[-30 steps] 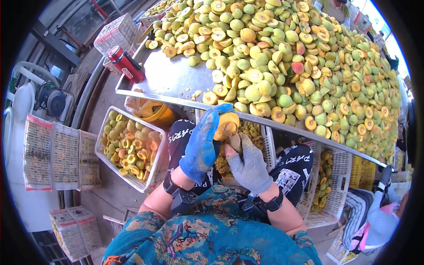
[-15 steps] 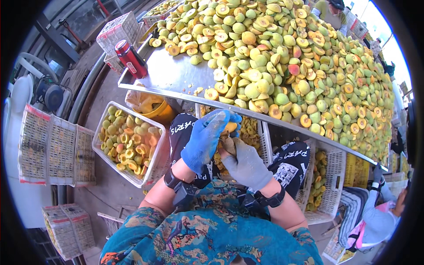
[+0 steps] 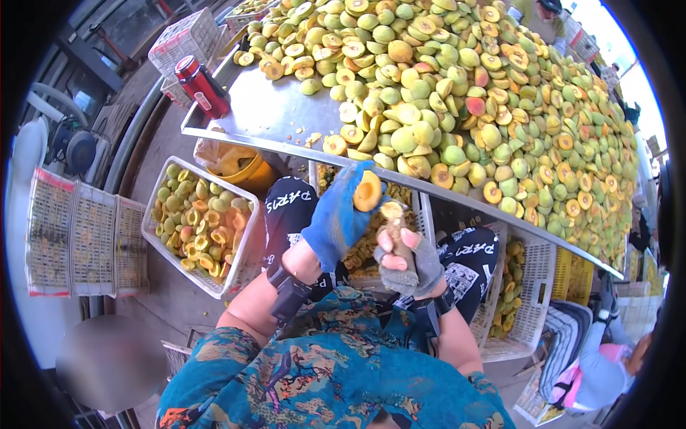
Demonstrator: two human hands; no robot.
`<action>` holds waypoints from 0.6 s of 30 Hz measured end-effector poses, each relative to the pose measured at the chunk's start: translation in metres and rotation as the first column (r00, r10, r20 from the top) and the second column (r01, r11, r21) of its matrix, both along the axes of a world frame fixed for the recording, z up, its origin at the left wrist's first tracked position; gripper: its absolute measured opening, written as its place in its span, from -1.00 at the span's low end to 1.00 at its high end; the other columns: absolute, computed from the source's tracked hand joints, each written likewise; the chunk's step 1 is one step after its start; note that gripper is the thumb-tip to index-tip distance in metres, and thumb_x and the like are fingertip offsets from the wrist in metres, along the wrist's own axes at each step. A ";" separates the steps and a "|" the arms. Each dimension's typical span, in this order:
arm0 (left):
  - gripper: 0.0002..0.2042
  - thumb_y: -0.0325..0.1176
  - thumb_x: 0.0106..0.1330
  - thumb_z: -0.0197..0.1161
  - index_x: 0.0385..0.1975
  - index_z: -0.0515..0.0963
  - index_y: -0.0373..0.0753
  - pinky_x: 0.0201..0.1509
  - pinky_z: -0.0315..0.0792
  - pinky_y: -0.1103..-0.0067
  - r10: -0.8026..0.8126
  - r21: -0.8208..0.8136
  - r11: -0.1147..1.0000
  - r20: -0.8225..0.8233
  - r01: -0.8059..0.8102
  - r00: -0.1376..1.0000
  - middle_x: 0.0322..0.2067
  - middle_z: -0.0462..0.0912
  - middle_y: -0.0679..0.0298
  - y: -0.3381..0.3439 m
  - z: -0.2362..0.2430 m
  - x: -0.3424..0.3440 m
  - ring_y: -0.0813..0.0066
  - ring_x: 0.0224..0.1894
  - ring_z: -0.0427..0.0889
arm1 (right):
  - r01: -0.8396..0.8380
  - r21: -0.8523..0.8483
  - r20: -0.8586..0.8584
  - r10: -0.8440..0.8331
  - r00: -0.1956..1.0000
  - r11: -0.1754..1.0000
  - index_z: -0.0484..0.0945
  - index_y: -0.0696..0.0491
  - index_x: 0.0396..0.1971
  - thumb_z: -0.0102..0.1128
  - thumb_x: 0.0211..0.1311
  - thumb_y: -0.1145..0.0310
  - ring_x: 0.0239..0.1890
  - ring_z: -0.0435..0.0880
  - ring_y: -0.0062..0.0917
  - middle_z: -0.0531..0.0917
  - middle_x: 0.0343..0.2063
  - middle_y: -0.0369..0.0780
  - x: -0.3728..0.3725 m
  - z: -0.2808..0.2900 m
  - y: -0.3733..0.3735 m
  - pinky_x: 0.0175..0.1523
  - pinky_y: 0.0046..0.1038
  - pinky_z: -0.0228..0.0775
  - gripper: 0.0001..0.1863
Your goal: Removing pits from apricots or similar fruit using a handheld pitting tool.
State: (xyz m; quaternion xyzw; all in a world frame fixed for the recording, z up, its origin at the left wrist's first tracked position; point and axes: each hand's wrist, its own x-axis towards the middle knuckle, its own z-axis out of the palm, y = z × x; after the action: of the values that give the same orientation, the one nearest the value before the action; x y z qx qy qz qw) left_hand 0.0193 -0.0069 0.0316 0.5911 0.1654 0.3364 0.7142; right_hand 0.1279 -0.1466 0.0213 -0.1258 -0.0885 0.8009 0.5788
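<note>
My left hand (image 3: pixel 336 222), in a blue glove, grips a peach half (image 3: pixel 368 191) whose cut face with its hollow is turned up. To its right, my right hand (image 3: pixel 414 261) wears a grey glove with bare fingertips. Its fingers wrap round the brown handle of a short pitting tool (image 3: pixel 397 239). A pale yellow piece (image 3: pixel 392 209), perhaps a pit or flesh, sits at the tool's tip, apart from the peach half. Under both hands, between my knees, stands a crate of yellow pieces (image 3: pixel 368 247), partly hidden by the hands.
A metal table (image 3: pixel 264 118) ahead bears a large heap of halved peaches (image 3: pixel 443 93) and a red flask (image 3: pixel 204 89). A white crate of peach halves (image 3: pixel 150 222) stands left, near a yellow bucket (image 3: pixel 250 175). Another white crate (image 3: pixel 529 300) is at right, beyond it a co-worker (image 3: pixel 600 357).
My hands have drawn apart. The left has turned the peach half's cut face up, and the right has rolled over, showing the tool with the pale piece at its tip.
</note>
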 end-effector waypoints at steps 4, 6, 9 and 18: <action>-0.70 -0.39 0.32 0.21 0.04 0.48 -0.24 0.17 0.36 0.42 0.637 0.771 0.534 -0.098 -0.347 0.764 -0.03 0.51 0.15 0.046 -0.004 -0.057 0.24 0.05 0.49 | 0.202 -0.032 0.311 -0.182 0.933 0.979 0.40 0.10 -0.12 0.17 0.26 0.08 -0.63 0.38 -0.64 0.41 -0.55 -0.33 0.016 -0.014 -0.012 -0.53 -0.58 0.27 -0.59; -0.70 -0.37 0.28 0.23 0.00 0.51 -0.25 0.20 0.32 0.40 0.791 0.978 0.186 -0.093 -0.094 0.605 0.01 0.49 0.11 0.072 0.008 -0.109 0.19 0.11 0.44 | 0.286 -0.040 0.615 -0.202 0.762 0.957 0.43 0.14 -0.03 0.17 0.26 0.09 -0.52 0.42 -0.65 0.46 -0.49 -0.32 0.022 -0.018 -0.011 -0.40 -0.60 0.31 -0.55; -0.67 -0.33 0.23 0.28 -0.02 0.53 -0.25 0.18 0.34 0.40 0.954 0.977 0.152 -0.184 0.149 0.236 0.00 0.51 0.09 0.094 0.023 -0.157 0.15 0.10 0.46 | 0.263 -0.016 0.692 -0.179 0.699 0.965 0.45 0.16 0.02 0.14 0.29 -0.02 -0.43 0.43 -0.67 0.49 -0.46 -0.33 0.026 -0.027 -0.004 -0.29 -0.62 0.31 -0.45; -0.60 -0.11 0.25 0.24 -0.03 0.56 -0.25 0.17 0.40 0.34 0.560 0.738 0.650 -0.625 0.180 0.544 0.03 0.50 0.00 0.161 -0.023 -0.014 0.03 0.11 0.48 | 0.270 0.032 0.571 -0.239 0.785 0.962 0.49 0.11 -0.50 -0.20 0.38 -0.23 -0.56 0.45 -0.63 0.48 -0.62 -0.28 0.031 -0.057 0.011 -0.38 -0.57 0.33 -0.35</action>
State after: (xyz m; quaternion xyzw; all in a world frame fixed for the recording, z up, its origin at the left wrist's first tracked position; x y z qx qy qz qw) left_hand 0.0055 0.1544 0.0082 0.8836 0.3962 0.1429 0.2045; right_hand 0.1587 -0.1359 -0.0360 -0.3845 -0.2191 0.6431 0.6249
